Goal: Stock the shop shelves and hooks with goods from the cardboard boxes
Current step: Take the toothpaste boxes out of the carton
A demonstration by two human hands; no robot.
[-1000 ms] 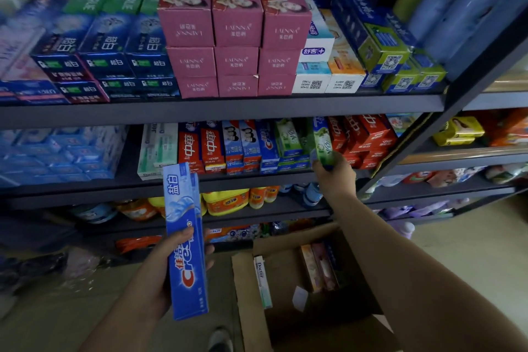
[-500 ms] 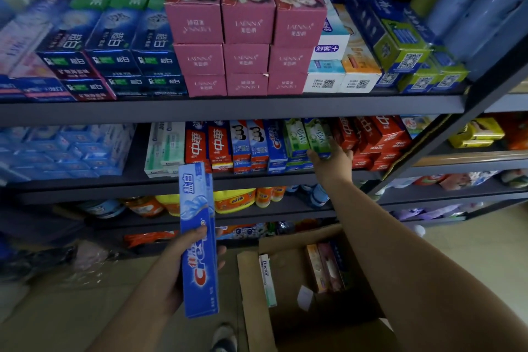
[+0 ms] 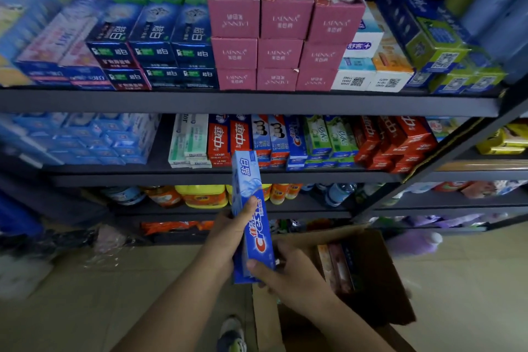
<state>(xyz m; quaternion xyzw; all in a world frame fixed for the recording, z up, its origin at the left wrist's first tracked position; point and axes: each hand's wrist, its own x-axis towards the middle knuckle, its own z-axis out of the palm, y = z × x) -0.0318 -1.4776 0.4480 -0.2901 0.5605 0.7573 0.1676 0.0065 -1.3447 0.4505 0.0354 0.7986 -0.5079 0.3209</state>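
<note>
**Toothpaste box now in both hands, ready for the shelf**

Toothpaste box [image 3: 251, 226], blue, stands nearly upright in front of the shelving, and it's a two-handed hold. The left hand [image 3: 228, 237] wraps the box's middle from the left, thumb laid across the printed face. The right hand [image 3: 285, 268] pinches the box's lower end, thumb on the front near the bottom corner.

Big change: a second ago that right hand was up at the middle shelf [image 3: 200, 173], tucking in a green carton. Now it is back down on the box, so that carton looks placed and this box is next, probably passing across to the right hand.

Working outward from the box: its top end overlaps the middle shelf's front edge, just below the red cartons [image 3: 228, 137]. Just right of those, up and right of the box, sits a blue carton [image 3: 295, 137] that seems the matching brand, a likely home. Down and right of the box, the cardboard box [image 3: 380, 280] sits open on the floor, a few packs upright inside, so there's more to stock.
</note>
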